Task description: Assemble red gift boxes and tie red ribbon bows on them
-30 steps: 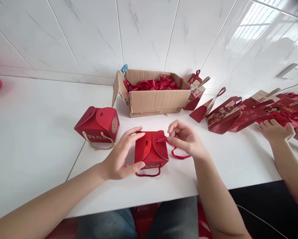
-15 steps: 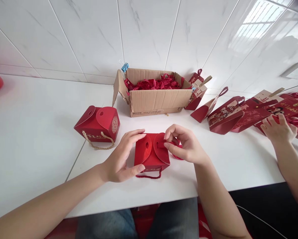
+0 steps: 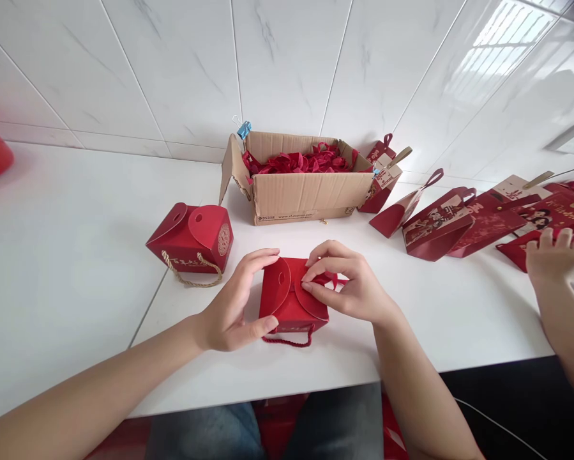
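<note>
The red box (image 3: 294,313) looks light and easily creased, best steadied by its sides, where the left hand (image 3: 234,306) spreads, while the right hand (image 3: 351,284) pinches soft-looking ribbon (image 3: 337,281)

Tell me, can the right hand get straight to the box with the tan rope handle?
Probably not: the left hand and the box with the red cord lie between the right hand and the tan-handled box, though a path over them might work.
</note>
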{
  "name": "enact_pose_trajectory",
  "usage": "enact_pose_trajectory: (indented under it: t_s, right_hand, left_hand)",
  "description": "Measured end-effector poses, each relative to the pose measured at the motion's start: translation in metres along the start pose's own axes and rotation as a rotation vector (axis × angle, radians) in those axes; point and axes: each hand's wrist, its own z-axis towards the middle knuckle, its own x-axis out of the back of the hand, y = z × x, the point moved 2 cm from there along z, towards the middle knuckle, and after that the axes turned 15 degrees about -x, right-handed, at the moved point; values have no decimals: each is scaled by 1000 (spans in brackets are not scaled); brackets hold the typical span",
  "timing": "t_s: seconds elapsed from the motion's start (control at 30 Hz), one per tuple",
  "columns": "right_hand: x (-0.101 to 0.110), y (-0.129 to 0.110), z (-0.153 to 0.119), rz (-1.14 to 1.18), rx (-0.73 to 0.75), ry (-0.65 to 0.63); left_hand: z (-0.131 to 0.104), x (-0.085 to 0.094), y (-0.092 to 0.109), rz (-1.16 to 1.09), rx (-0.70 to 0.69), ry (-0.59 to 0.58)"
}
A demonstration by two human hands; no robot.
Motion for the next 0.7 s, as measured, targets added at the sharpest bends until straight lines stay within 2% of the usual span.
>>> enact_pose_trajectory:
  t_s: [0.13,0.4,0.57,0.7]
  right_hand:
    - [0,-1,-1,-32,33,9]
    - [3,-1,-2,-1,82,-63]
    - [1,3,0,36,12,-51]
    - [-3,4,0,69,39,-35]
  left_hand:
    - [-1,1,-1,-5,-35,-16]
    - [1,3,-2,-18,-37,-17]
    - [0,2,-4,-21,-40,-12]
    - [-1,2,-3,-13,-49,-3]
